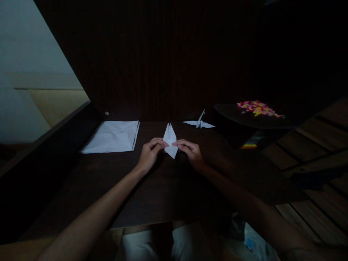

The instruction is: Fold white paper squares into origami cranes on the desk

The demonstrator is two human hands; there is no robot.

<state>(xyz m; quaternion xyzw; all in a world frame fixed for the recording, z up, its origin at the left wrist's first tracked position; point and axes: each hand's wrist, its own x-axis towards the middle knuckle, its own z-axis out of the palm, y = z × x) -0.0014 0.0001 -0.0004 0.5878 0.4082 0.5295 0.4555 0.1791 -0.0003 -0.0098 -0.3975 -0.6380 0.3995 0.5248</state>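
Note:
A white folded origami paper (170, 139) is held above the dark desk, with two narrow points at its far end and a wider point toward me. My left hand (150, 153) pinches its left edge between thumb and fingers. On the opposite edge, my right hand (192, 152) grips it the same way, thumb on top. Behind and to the right stands a finished paper crane (199, 123) with spread wings. Left of my hands lies a stack of white paper sheets (112, 136), the top one creased.
A dark desk (152, 203) carries all this, with a raised side board (43, 136) at left and an upright back panel (163, 61). At right, a curved shelf (228, 112) bears a heap of small colourful pieces (257, 107). Wooden slats (323, 137) lie beyond it.

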